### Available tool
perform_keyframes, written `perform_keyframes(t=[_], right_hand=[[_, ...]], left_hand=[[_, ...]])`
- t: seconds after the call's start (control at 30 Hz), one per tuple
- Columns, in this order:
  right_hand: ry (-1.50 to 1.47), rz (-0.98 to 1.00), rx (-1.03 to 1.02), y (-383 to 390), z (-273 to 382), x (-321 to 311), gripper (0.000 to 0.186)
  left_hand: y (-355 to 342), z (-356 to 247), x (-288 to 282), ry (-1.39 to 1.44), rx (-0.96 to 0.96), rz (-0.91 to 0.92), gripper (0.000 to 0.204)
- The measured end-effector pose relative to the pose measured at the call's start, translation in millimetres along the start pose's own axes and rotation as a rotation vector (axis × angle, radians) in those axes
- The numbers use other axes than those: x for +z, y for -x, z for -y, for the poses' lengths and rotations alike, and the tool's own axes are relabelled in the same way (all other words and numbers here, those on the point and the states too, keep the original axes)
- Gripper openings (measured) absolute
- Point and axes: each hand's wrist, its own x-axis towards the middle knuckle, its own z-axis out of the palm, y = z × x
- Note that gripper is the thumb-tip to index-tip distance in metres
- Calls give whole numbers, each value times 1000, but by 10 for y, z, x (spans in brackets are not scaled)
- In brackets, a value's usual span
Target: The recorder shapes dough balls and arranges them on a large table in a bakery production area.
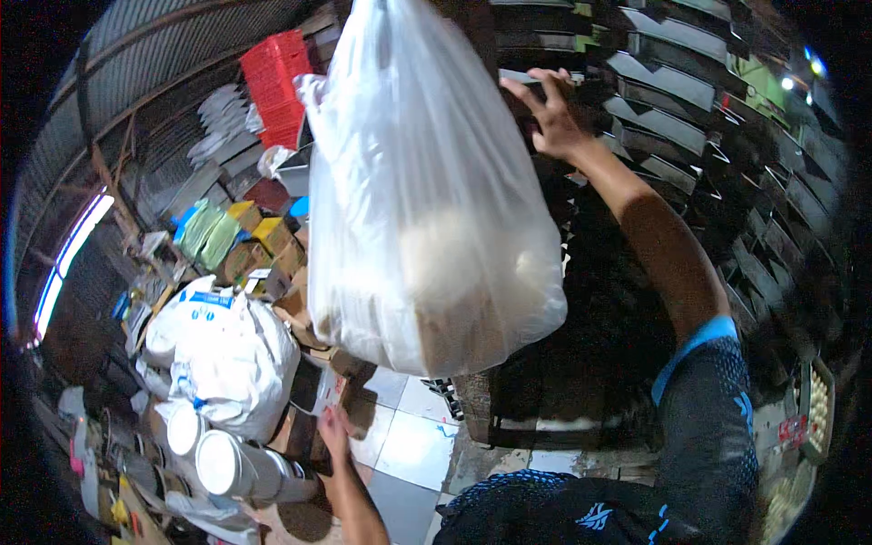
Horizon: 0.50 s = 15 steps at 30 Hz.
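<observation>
A cluttered storeroom with tiled floor (413, 445) and dark shelving (727, 136). Centre frame hangs a translucent plastic bag (427, 200), weighed down by pale contents. Upper right, the right hand (549, 113) spreads wide against a shelf; lower centre, the left hand (331, 427) reaches open-fingered toward stacked cartons (313, 427).

Bag (427, 200) hangs centre; sacks (227, 350) left (buckets (218, 459) below); shelves (690, 118) right.
</observation>
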Motion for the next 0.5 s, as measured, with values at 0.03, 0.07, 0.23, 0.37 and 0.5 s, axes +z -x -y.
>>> perform_keyframes(t=[0.03,0.07,0.23,0.37,0.5], right_hand=[[-87,-47,15,-68,176,-76,81],[-190,-97,32,-121,437,-166,78],[-311,10,152,511,654,-1019,58],[-181,229,133,1571,615,-1828,44],[-223,310,327,2211,956,-2415,37]], left_hand=[[-606,-558,-287,-295,311,-160,40],[-1145,-984,-590,393,76,-37,30],[-2413,-4012,446,753,-96,495,53],[-1940,-5004,1591,578,3,521,52],[-2788,-4713,1266,724,-134,777,42]])
